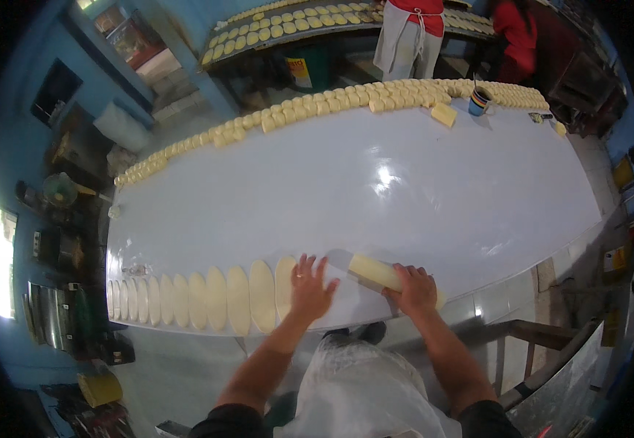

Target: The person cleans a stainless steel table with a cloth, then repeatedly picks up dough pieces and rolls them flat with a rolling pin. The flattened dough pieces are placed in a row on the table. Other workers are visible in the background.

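Along the near left edge of the white table lies a row of flattened oval dough pieces. My left hand is at the row's right end, fingers spread, partly covering the last dough oval. It holds nothing that I can see. My right hand is closed over a thick, pale yellow cylinder, which looks like a rolling pin. The rolling pin lies slantwise at the near edge, its far left end showing beyond my fingers and a bit of its other end past my hand.
Many small dough pieces line the table's far edge. Near them are a pale yellow block and a striped mug. Behind, flat dough rounds cover a long rack, and a person in an apron stands there. A wooden frame stands at my right.
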Tool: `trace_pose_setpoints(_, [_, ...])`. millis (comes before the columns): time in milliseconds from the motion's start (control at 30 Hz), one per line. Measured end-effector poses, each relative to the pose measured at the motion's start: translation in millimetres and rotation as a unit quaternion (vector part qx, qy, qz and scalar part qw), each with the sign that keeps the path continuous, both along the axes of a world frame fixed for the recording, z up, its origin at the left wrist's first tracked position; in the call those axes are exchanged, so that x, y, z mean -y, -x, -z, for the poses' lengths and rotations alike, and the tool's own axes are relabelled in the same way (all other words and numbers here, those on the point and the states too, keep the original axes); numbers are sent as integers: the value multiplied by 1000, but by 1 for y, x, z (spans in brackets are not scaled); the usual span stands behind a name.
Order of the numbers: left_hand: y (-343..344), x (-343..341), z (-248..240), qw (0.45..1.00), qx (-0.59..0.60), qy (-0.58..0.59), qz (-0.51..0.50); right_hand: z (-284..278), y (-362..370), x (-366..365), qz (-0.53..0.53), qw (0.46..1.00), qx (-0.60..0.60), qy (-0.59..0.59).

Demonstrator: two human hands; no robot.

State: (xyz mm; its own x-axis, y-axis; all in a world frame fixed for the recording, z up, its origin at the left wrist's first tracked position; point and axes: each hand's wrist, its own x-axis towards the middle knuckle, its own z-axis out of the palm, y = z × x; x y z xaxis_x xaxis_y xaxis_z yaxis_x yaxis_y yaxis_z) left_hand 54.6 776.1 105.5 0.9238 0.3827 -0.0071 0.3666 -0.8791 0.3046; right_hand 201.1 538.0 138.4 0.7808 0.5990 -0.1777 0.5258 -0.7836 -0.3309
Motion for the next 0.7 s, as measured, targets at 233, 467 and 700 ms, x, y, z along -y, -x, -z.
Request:
trace_pose_setpoints(233, [22, -4, 21, 975, 105, 195, 4, 15, 4, -23, -175, 983, 20, -57])
trace_pose_setpoints(467, [59, -20, 27, 962, 110, 233, -94, 16, 18, -87, -289, 957, -12, -7])
trace_pose_setpoints(700, [-27, -85, 27, 985, 101, 83, -111, 20, -33, -161, -205, 978, 42, -13])
